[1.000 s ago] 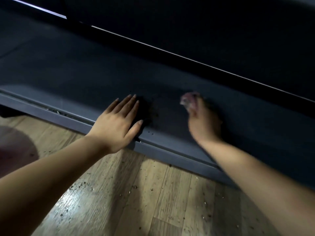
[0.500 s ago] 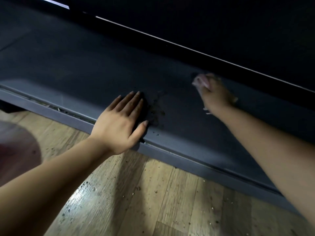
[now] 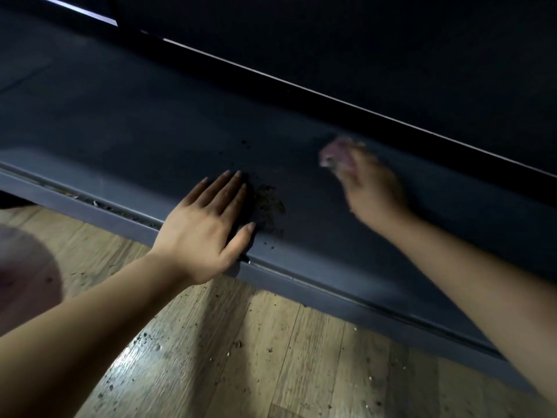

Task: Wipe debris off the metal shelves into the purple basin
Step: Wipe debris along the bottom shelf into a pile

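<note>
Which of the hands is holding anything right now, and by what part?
The right hand grips a pinkish cloth, bunched at its fingertips; motion blur hides the exact hold. The left hand holds nothing, lying flat on the shelf beside the debris.

Motion blur is smearing the right hand and the pinkish cloth it is gripping, so the cloth's weave and the lie of the fingers cannot be told. The purple basin is showing only as a dim curved patch, cut off by the left edge. Both forearms are running out of the bottom and right edges. Deep shadow is swallowing the space above the metal shelf. The left hand is hiding part of the debris beside it.
</note>
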`<state>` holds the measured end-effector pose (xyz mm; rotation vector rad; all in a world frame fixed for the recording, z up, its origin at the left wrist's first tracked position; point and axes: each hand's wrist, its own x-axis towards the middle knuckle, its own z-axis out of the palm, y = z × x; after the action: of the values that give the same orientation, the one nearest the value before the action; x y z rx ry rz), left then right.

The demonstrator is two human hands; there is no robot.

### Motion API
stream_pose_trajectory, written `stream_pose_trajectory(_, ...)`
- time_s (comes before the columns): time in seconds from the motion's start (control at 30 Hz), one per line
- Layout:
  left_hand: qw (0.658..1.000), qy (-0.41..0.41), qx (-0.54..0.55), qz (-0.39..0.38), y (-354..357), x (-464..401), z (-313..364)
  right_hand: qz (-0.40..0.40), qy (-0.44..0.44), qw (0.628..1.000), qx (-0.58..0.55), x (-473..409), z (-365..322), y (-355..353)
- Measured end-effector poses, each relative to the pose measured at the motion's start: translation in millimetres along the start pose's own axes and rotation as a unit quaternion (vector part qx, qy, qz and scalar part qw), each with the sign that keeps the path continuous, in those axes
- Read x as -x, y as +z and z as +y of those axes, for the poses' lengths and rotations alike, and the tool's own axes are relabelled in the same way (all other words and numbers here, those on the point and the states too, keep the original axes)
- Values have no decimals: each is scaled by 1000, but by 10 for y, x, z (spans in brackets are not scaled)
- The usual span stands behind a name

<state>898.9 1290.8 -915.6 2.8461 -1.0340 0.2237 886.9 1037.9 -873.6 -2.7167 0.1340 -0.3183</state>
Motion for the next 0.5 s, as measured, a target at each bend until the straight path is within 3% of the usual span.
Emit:
stream_pose_trajectory(0.07, 1000, -1, 0, 0, -2, -2, 4, 24, 66, 996, 52, 14, 419, -139)
stream_pose_trajectory(0.2, 1000, -4, 5, -3, 5, -2, 8, -13, 215, 972, 93, 128, 948, -351)
stream_pose_trajectory(0.43, 1000, -12, 12, -4, 3, -6, 10, -59, 345, 937, 5, -340, 1004, -322)
stream_pose_trajectory(0.47, 1000, -13, 14, -1, 4, -8, 9, -76, 333, 939, -36, -445, 955, -291)
stream_pose_trajectory(0.5, 1000, -13, 15, 2, 8, -9, 11, -34, 302, 945, -119, -542, 900, -257)
